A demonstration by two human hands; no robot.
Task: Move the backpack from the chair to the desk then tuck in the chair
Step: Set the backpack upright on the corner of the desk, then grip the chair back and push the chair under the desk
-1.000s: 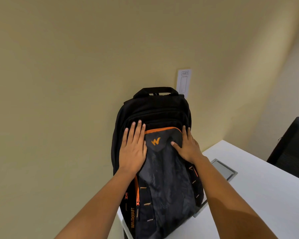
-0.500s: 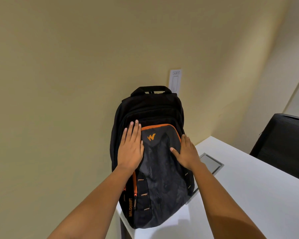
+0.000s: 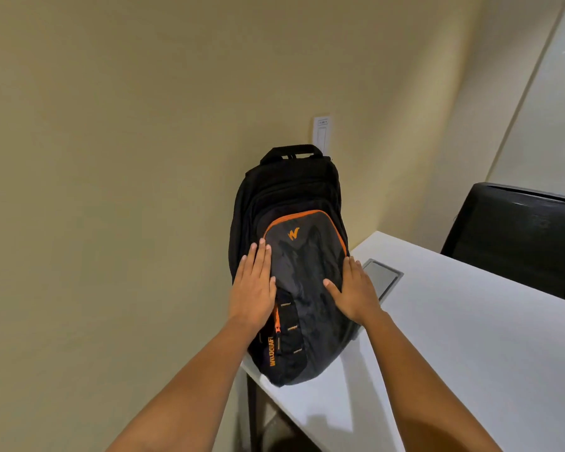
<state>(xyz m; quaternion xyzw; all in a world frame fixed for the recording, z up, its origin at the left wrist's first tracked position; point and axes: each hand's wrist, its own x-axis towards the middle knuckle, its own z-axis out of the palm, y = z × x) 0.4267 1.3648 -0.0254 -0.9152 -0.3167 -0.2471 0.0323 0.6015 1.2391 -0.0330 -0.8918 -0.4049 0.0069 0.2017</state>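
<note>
The black and grey backpack [image 3: 302, 265] with orange trim stands upright on the left end of the white desk [image 3: 454, 337], leaning back against the beige wall. My left hand [image 3: 253, 285] lies flat on the left side of its front pocket, fingers together. On the pocket's right side rests my right hand [image 3: 351, 291], flat with the thumb spread. Neither hand grips anything. A black chair back [image 3: 516, 236] shows at the right, beyond the desk's far edge.
A grey cable hatch [image 3: 384, 277] is set into the desk just right of the backpack. A white paper label [image 3: 322, 135] hangs on the wall above the bag. The desk's dark leg [image 3: 255, 415] shows below its left end.
Both hands have slid down the front of the backpack, from beside the orange logo to the lower pocket. The view has shifted, so more desk and chair show at the right.
</note>
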